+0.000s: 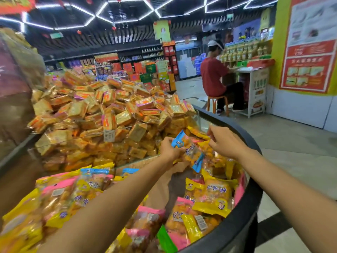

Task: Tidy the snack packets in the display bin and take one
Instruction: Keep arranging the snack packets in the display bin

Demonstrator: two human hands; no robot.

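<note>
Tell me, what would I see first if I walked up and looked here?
First, the huge heap of orange and gold packets piled high behind the clear divider at the back of the bin. Next, two hands in the middle: the left hand grips a blue-ended snack packet while the right hand pinches a yellow packet beside it. Behind, to the right, a person in a red shirt sits on a stool.

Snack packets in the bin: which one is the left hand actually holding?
The blue-ended packet, gripped by the left hand at the bin's far end. The surrounding packets lie loose with yellow or pink ends; the right hand pinches a yellow packet.
</note>
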